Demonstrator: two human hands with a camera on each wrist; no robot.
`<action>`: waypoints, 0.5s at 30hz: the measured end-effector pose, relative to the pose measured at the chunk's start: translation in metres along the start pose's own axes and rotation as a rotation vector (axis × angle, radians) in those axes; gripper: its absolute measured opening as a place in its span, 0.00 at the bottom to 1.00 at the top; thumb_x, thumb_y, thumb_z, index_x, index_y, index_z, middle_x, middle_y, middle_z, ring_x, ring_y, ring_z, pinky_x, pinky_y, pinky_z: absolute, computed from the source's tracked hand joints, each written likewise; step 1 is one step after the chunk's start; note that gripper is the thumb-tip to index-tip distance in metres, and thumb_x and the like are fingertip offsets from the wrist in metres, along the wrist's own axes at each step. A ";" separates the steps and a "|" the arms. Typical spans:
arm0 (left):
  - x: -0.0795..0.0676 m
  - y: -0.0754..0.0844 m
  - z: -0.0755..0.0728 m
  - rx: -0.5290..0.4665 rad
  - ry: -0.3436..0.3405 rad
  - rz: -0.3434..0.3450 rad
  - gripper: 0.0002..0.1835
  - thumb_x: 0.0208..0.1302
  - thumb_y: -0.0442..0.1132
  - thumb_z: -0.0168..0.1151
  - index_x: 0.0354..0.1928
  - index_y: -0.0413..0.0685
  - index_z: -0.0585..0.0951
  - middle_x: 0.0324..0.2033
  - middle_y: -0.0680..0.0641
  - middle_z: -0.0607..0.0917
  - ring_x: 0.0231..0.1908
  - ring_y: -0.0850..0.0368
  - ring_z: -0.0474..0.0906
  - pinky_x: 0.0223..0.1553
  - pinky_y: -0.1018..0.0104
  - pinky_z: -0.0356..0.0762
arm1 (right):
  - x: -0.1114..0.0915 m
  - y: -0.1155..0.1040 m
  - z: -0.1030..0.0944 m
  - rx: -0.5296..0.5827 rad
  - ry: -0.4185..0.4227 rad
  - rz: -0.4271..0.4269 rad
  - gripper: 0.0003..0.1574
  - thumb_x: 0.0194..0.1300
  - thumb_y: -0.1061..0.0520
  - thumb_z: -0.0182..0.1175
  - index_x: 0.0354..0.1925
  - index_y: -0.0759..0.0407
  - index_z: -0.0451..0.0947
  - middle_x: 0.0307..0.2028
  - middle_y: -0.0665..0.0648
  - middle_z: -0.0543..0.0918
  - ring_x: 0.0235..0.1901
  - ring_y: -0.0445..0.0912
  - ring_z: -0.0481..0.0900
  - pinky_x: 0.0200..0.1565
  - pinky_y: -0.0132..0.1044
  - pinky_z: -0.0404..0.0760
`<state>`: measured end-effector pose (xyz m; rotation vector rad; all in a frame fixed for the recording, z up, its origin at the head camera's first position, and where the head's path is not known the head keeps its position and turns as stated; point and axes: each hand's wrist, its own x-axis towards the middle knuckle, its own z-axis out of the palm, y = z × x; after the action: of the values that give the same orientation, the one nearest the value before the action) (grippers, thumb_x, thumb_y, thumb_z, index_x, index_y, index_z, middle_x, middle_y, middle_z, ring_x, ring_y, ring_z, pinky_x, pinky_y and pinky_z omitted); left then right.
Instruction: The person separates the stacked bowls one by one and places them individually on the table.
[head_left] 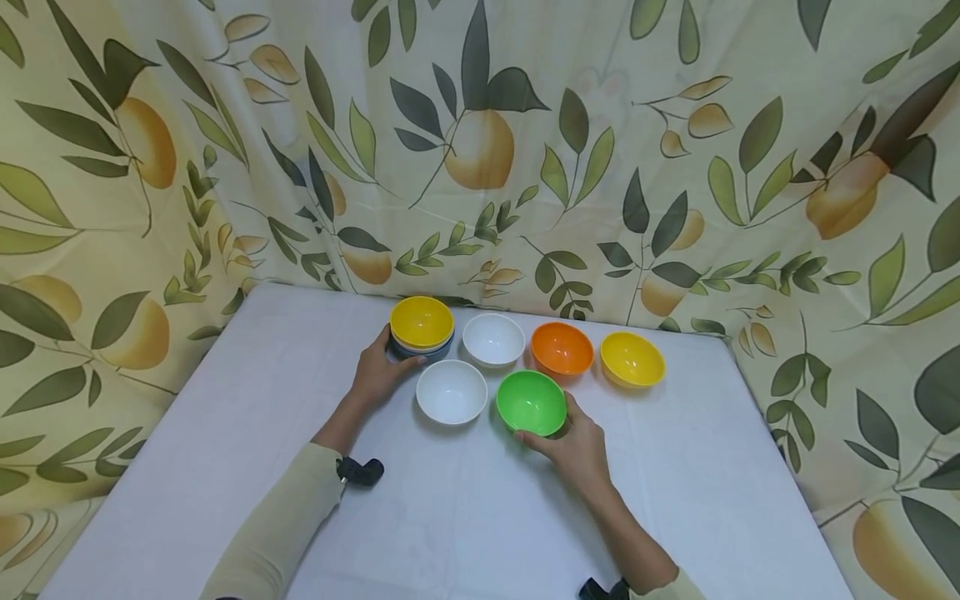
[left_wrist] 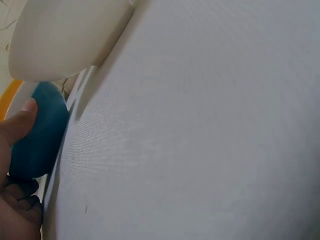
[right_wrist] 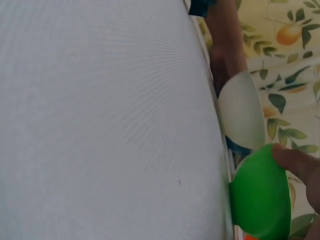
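Observation:
On the left, a small stack has a yellow bowl (head_left: 422, 321) on top, a white one inside beneath it and a blue bowl (left_wrist: 42, 135) at the bottom. My left hand (head_left: 377, 372) holds this stack from its left side, thumb against the blue wall. A green bowl (head_left: 531, 402) stands at the front right of the group. Around its near right side my right hand (head_left: 583, 450) grips it, thumb at the rim in the right wrist view. Between the hands sits a white bowl (head_left: 452, 392), untouched, just left of the green one.
Behind the front bowls, another white bowl (head_left: 493, 339), an orange bowl (head_left: 562, 349) and a second yellow bowl (head_left: 632, 360) form a row. All stand near the back edge of a table with a white cloth (head_left: 465, 525). A leaf-and-fruit patterned curtain (head_left: 570, 167) hangs behind.

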<state>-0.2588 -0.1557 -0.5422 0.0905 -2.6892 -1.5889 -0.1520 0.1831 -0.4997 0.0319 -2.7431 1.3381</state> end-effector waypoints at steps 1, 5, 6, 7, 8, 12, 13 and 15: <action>0.000 0.000 0.000 -0.002 0.000 -0.002 0.57 0.63 0.54 0.77 0.84 0.48 0.53 0.82 0.42 0.57 0.81 0.43 0.50 0.79 0.45 0.49 | 0.000 -0.001 0.000 -0.001 0.000 0.002 0.58 0.46 0.49 0.87 0.70 0.64 0.73 0.60 0.65 0.84 0.62 0.59 0.79 0.66 0.59 0.76; 0.000 0.000 0.000 -0.005 -0.006 -0.022 0.58 0.62 0.56 0.77 0.85 0.48 0.52 0.82 0.42 0.55 0.81 0.43 0.49 0.79 0.45 0.49 | -0.001 -0.001 -0.001 -0.007 0.002 0.001 0.57 0.46 0.50 0.87 0.70 0.64 0.73 0.59 0.65 0.84 0.62 0.59 0.79 0.65 0.59 0.76; 0.000 0.000 0.000 -0.006 -0.007 -0.028 0.59 0.62 0.56 0.77 0.85 0.48 0.51 0.82 0.42 0.55 0.81 0.43 0.49 0.79 0.45 0.49 | -0.002 -0.001 -0.001 -0.011 0.004 0.000 0.57 0.46 0.50 0.87 0.70 0.64 0.73 0.59 0.64 0.84 0.61 0.59 0.79 0.65 0.59 0.77; 0.000 0.000 0.000 -0.004 -0.009 -0.033 0.59 0.62 0.56 0.77 0.85 0.48 0.51 0.82 0.42 0.55 0.81 0.43 0.49 0.79 0.44 0.49 | -0.002 -0.001 -0.001 -0.011 0.006 0.001 0.56 0.46 0.50 0.87 0.69 0.63 0.73 0.59 0.64 0.84 0.61 0.59 0.80 0.65 0.59 0.77; 0.000 0.000 0.001 -0.003 -0.009 -0.036 0.59 0.62 0.56 0.77 0.85 0.48 0.51 0.82 0.42 0.55 0.81 0.43 0.49 0.79 0.45 0.49 | -0.002 -0.001 -0.001 -0.012 0.007 0.001 0.56 0.46 0.50 0.87 0.69 0.63 0.73 0.59 0.64 0.84 0.61 0.59 0.80 0.64 0.58 0.77; -0.001 0.000 0.000 0.000 -0.006 -0.033 0.59 0.62 0.56 0.77 0.85 0.48 0.51 0.82 0.42 0.55 0.81 0.43 0.49 0.79 0.44 0.49 | -0.003 0.000 0.000 -0.015 0.015 -0.007 0.55 0.46 0.50 0.87 0.68 0.63 0.74 0.58 0.64 0.85 0.60 0.59 0.80 0.63 0.59 0.78; -0.001 0.000 0.000 0.001 -0.006 -0.031 0.59 0.62 0.55 0.77 0.85 0.48 0.51 0.82 0.42 0.55 0.81 0.42 0.49 0.79 0.44 0.49 | -0.003 0.000 0.000 -0.015 0.016 -0.010 0.55 0.46 0.50 0.87 0.68 0.64 0.74 0.58 0.64 0.85 0.60 0.59 0.80 0.63 0.59 0.78; 0.000 0.001 0.000 0.000 -0.005 -0.027 0.58 0.62 0.55 0.77 0.85 0.47 0.51 0.82 0.41 0.56 0.81 0.42 0.49 0.79 0.44 0.49 | -0.003 -0.001 0.000 -0.016 0.017 -0.013 0.55 0.46 0.50 0.87 0.68 0.64 0.74 0.58 0.64 0.85 0.60 0.59 0.80 0.63 0.59 0.78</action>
<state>-0.2583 -0.1556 -0.5412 0.1241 -2.7033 -1.5980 -0.1485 0.1824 -0.4998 0.0367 -2.7350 1.3076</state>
